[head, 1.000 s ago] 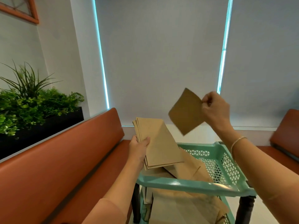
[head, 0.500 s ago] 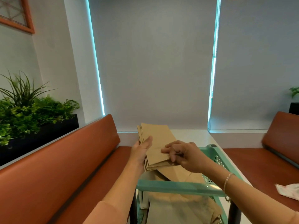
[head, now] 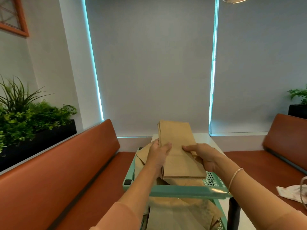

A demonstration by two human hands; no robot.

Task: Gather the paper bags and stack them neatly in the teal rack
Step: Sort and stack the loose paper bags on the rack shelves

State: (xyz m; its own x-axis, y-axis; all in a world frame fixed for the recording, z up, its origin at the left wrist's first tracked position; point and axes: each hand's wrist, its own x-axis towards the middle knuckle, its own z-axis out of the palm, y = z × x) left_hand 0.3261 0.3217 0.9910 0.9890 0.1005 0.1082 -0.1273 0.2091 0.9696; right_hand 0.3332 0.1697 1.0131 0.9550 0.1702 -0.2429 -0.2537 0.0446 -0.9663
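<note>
Flat brown paper bags (head: 179,153) are held in a neat pile between two hands, just above the top shelf of the teal plastic rack (head: 187,191). The pile is gripped on its left edge by the left hand (head: 158,156). The thumb is laid on top of the pile and the other fingers are curled under it, where they are hidden. The right edge is held by the right hand (head: 204,157). Its fingers (head: 189,148) are bent over the top of the pile and the rest are tucked under it. A thin silver bracelet (head: 235,177) is worn on the right wrist.

Below the fingers, more loose brown bags (head: 142,156) are seen lying crooked on the top shelf, one poking out past the left hand. Other crumpled brown bags (head: 182,211) are seen on the lower shelf, under the wrists.

Left of the left hand, a long orange-brown padded bench (head: 63,171) is seen, with green leafy plants in a black box (head: 33,120) behind it. Beyond the fingertips, grey window blinds (head: 152,63) are hung.
</note>
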